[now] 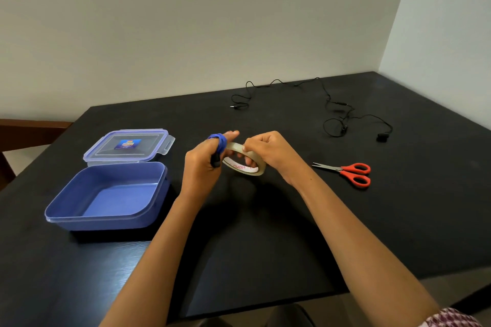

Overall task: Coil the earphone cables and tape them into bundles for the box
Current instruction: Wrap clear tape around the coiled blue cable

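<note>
A blue earphone cable (218,142) is coiled around the fingers of my left hand (203,167), which grips the coil above the table's middle. My right hand (268,152) holds a roll of clear tape (245,164) right beside the coil, its thumb and fingers pinching the roll's top edge. A black earphone cable (336,111) lies loose and uncoiled at the far side of the black table (265,233). The blue plastic box (111,196) stands open on the left, with nothing inside it.
The box's clear lid (128,145) lies just behind the box. Red-handled scissors (348,172) rest shut to the right of my hands. A wall runs behind the table and along its right side. A wooden chair part (26,127) shows at far left.
</note>
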